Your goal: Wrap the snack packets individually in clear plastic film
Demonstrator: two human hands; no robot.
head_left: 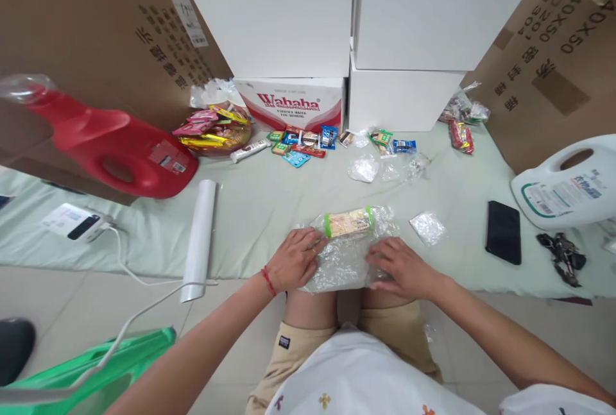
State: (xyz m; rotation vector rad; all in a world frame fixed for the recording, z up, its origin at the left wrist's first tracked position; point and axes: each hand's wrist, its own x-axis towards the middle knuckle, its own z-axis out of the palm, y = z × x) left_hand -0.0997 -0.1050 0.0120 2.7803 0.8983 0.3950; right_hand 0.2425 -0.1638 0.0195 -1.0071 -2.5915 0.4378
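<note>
My left hand (294, 260) and right hand (402, 267) press flat on a sheet of clear plastic wrap (344, 260). A green-ended snack packet (348, 222) lies on the wrap, just beyond my fingers.

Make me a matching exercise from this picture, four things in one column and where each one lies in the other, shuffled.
Things:
1. red plastic jug
2. black flat phone
3. white paper roll
4. green-edged snack pack

Places:
A. on the clear plastic sheet between the left hand and right hand
B. far left, lying on its side
C. right, beside the white jug
D. left of the left hand

Pairs: 1-B, 2-C, 3-D, 4-A
</note>
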